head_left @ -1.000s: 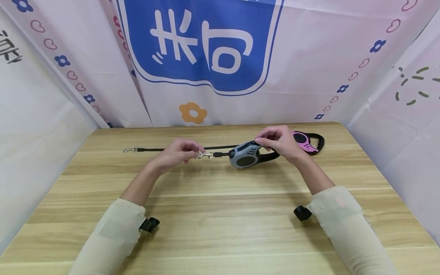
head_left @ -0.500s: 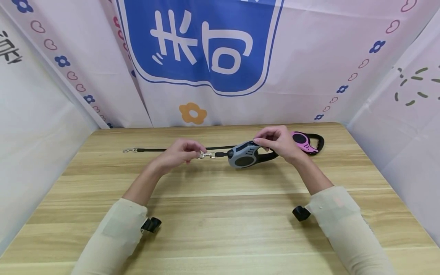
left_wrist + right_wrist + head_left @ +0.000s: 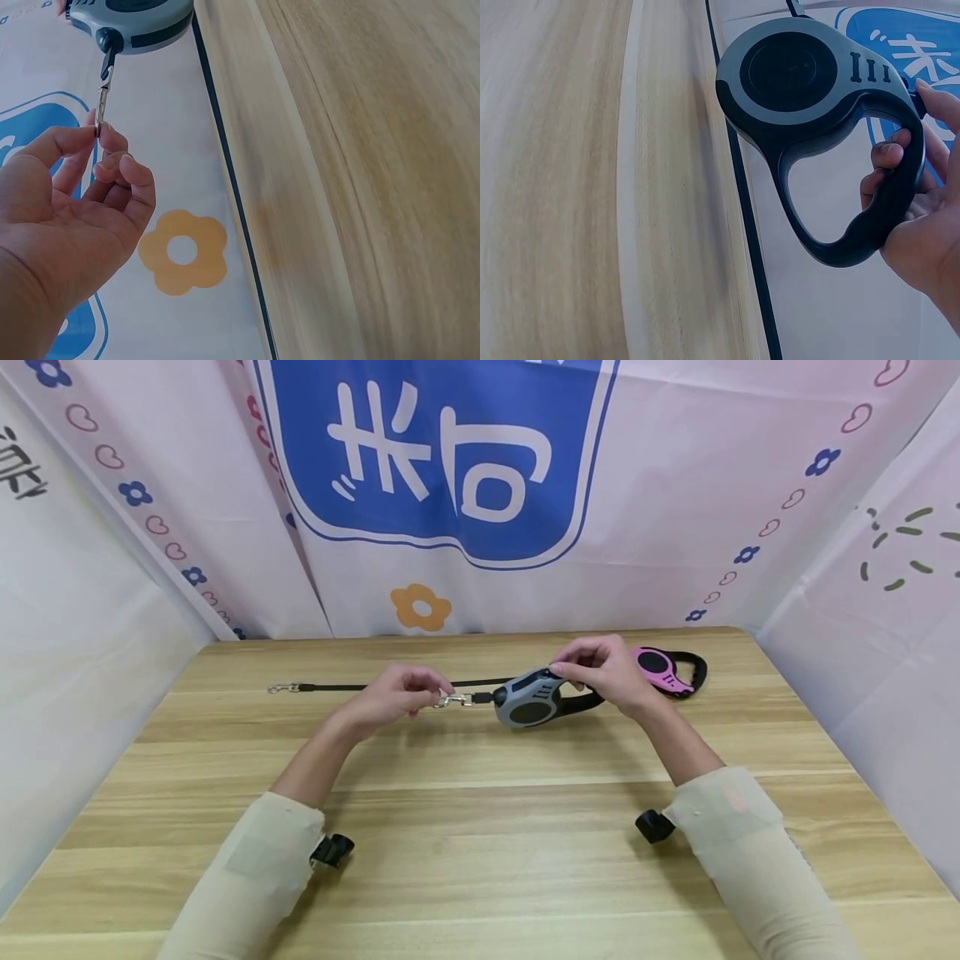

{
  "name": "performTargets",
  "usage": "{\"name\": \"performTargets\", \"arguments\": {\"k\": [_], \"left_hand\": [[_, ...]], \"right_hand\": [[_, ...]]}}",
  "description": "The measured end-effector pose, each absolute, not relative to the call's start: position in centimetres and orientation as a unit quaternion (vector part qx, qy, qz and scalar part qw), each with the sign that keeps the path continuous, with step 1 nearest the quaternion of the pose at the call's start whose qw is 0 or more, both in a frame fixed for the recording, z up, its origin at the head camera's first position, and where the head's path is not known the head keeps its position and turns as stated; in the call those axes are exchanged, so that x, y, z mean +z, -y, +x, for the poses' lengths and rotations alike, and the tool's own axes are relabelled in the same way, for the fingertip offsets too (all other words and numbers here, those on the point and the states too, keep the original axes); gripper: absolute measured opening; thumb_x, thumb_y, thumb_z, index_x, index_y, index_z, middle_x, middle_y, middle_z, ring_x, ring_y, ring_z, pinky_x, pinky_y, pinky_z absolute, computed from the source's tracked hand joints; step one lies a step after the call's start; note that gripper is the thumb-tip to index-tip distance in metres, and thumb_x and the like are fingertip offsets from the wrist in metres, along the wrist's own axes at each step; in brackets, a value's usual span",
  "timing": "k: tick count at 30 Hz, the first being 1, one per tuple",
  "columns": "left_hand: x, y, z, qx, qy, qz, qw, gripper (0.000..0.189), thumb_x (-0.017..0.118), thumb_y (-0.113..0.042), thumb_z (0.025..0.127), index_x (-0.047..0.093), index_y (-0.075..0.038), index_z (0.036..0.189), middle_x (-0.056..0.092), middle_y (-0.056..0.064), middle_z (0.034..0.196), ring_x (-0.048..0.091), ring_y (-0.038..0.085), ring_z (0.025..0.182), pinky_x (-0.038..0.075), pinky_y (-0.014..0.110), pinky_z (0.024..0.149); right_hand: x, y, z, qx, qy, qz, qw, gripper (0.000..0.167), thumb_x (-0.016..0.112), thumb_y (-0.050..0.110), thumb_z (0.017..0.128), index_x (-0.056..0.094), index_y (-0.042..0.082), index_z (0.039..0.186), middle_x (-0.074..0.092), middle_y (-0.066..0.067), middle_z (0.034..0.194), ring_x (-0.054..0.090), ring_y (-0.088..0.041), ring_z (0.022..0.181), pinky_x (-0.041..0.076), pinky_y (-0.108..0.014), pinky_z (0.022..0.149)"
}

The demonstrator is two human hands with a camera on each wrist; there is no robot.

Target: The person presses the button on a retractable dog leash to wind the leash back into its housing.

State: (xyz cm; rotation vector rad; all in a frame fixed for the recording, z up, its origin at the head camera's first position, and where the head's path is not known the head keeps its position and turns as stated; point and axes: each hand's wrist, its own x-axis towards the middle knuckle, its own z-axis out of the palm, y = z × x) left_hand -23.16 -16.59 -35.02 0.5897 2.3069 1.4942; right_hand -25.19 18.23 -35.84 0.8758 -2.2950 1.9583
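A grey and black retractable dog leash (image 3: 528, 703) is held above the table, its handle gripped by my right hand (image 3: 603, 672). In the right wrist view the fingers curl round the black handle (image 3: 885, 210), and the thumb lies at the button on top. My left hand (image 3: 393, 697) pinches the silver snap hook (image 3: 454, 700) at the leash's end between thumb and fingertip. A short black strap joins the hook to the casing, as the left wrist view also shows with the hook (image 3: 102, 105) hanging between hand and casing.
Behind lies a pink and black retractable leash (image 3: 660, 668) at the table's back right. Its black cord (image 3: 330, 687) runs left along the wooden table (image 3: 480, 860) to another silver hook (image 3: 283, 688). A printed cloth (image 3: 660, 485) hangs behind the table.
The grey leash and my right hand have drifted slightly left. The left hand and the hook have shifted a little right; both grips stay the same.
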Motion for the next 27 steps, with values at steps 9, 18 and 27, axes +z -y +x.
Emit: {"name": "performTargets", "arguments": {"k": [9, 18, 27], "left_hand": [[-35.24, 16.49, -23.31, 0.523, -0.809, 0.211, 0.163, 0.02, 0.057, 0.001, 0.102, 0.069, 0.007, 0.117, 0.063, 0.008, 0.096, 0.048, 0.02, 0.076, 0.046, 0.028, 0.064], [-35.17, 16.21, -23.14, 0.523, -0.811, 0.212, 0.154, 0.019, 0.057, 0.002, 0.102, 0.07, 0.006, 0.115, 0.061, 0.007, 0.095, 0.048, 0.019, 0.076, 0.045, 0.026, 0.064], [-35.05, 15.82, -22.98, 0.498, -0.827, 0.232, 0.118, 0.019, 0.057, 0.005, 0.1, 0.072, 0.003, 0.112, 0.06, 0.009, 0.092, 0.045, 0.016, 0.071, 0.042, 0.023, 0.06]], "right_hand": [[-35.61, -18.1, -25.11, 0.621, 0.733, 0.277, -0.001, 0.009, 0.07, -0.007, 0.092, 0.071, -0.014, 0.099, 0.062, -0.002, 0.067, 0.051, -0.013, 0.059, 0.043, -0.028, 0.053], [-35.64, -18.1, -25.07, 0.624, 0.732, 0.275, 0.007, 0.008, 0.071, -0.007, 0.092, 0.071, -0.013, 0.097, 0.062, -0.002, 0.067, 0.05, -0.014, 0.058, 0.043, -0.029, 0.053], [-35.65, -18.11, -25.05, 0.625, 0.733, 0.269, 0.012, 0.008, 0.072, -0.006, 0.092, 0.072, -0.013, 0.096, 0.061, -0.001, 0.065, 0.05, -0.015, 0.057, 0.043, -0.029, 0.052]]}}
